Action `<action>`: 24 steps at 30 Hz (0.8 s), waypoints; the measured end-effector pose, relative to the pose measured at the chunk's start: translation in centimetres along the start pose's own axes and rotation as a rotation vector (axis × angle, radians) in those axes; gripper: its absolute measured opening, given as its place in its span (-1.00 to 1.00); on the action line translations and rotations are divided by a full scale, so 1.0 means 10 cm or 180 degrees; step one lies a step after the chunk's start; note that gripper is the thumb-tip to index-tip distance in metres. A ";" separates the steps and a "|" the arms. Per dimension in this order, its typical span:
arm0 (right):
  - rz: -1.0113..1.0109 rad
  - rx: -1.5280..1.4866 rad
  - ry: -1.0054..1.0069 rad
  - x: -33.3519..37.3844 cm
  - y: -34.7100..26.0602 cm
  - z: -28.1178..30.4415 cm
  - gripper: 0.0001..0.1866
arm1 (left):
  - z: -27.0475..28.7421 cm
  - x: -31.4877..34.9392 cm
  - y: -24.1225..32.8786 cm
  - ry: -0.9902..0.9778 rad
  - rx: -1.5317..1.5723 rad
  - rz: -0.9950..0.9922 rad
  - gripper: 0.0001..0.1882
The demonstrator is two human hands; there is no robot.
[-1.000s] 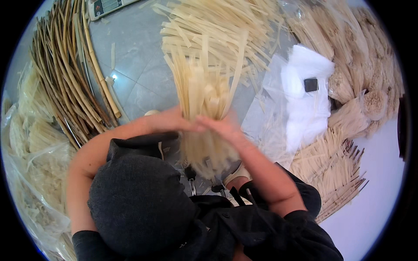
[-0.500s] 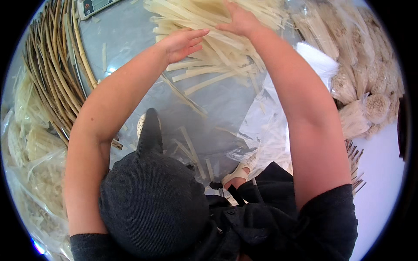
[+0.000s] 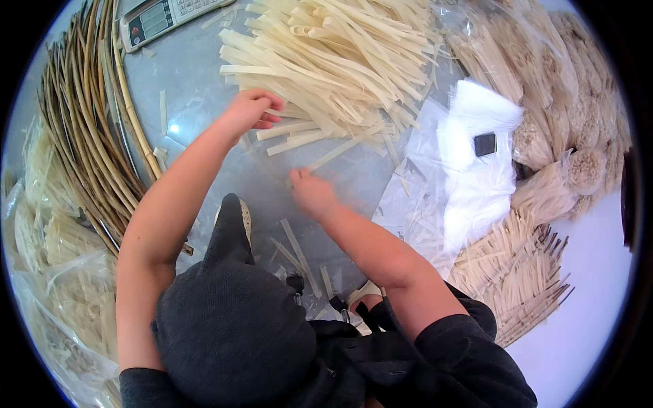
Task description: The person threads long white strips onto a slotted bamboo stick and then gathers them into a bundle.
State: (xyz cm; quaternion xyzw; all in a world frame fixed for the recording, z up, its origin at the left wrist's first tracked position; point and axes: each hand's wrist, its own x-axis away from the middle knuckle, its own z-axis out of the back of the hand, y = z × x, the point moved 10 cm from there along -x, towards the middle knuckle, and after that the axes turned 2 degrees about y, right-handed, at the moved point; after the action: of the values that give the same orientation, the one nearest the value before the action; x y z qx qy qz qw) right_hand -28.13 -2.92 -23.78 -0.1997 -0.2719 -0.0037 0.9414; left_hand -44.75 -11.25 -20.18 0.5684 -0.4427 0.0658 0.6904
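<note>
A large heap of pale cream flat strips, like dried noodles or split plant strips, lies on the grey floor ahead of me. My left hand is at the heap's near left edge, fingers loosely bent and apart, with nothing visible in it. Closer to me, my right hand is closed and partly smeared by motion. A faint streak runs by its fingertips, but I cannot make out what it holds. One strip reaches from the heap towards this hand; whether they touch is unclear.
Thin brown canes lie on the left beside plastic-bagged material. A digital scale stands at the far left. On the right are white plastic bags bearing a small black square object, wrapped bundles and pale sticks.
Both hands have left the heap. The right came back towards me and closed; the left drew back slightly left, its fingers bending. The loose strips below the heap no longer lie where they were.
</note>
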 end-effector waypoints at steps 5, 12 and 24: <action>0.0260 -0.0491 -0.0751 0.38 -0.09 0.26 -0.86 | 1.04 0.28 -0.30 0.1494 0.0469 -0.0989 -0.70; 0.1597 -0.0008 0.0534 0.53 -0.20 1.84 -0.76 | 1.21 0.67 -0.93 0.1521 0.0219 -0.0615 -0.70; 0.1531 -0.0925 0.2367 -0.35 -0.44 3.38 -0.54 | 0.11 0.69 -1.75 -0.0043 -0.1162 0.0032 -0.67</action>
State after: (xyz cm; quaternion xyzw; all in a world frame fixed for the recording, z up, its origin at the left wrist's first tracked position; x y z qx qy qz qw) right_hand -48.87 5.50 2.16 -0.3721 0.1414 0.1053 0.9113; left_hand -30.78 -21.07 -28.18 0.4318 -0.4548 -0.0161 0.7787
